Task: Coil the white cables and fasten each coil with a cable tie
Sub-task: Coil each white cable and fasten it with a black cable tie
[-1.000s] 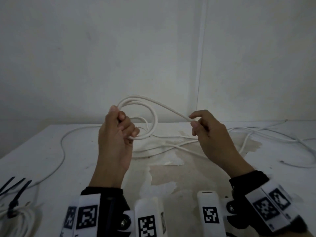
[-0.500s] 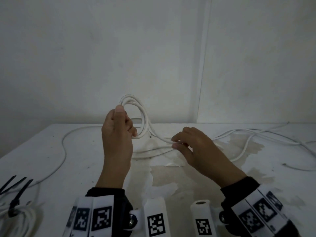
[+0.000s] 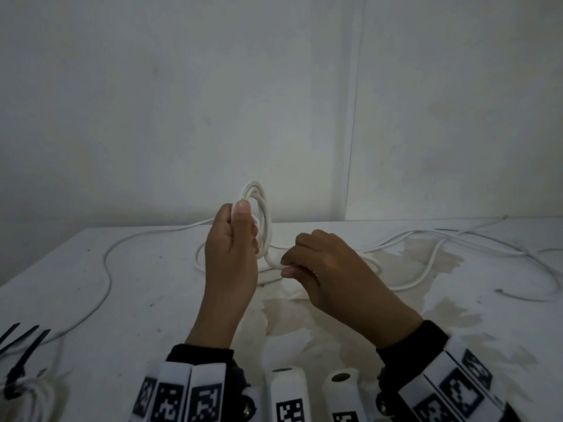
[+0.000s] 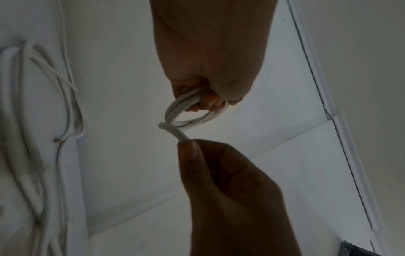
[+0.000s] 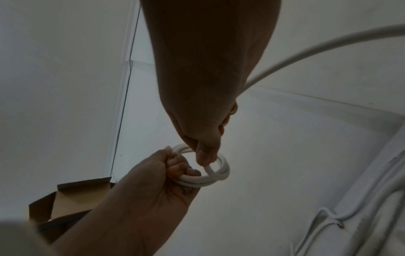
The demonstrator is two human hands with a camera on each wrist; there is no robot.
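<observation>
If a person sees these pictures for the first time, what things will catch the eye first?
First, the small white cable coil held upright above the table by the left hand. Next, the right hand just beside it, pinching the loose cable that trails away to the right. Black cable ties lie at the near left edge.

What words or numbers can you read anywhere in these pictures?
None: no words or numbers show anywhere.
The wrist bands carry only black-and-white square code patterns, not letters.
The cardboard box shows no print.
</observation>
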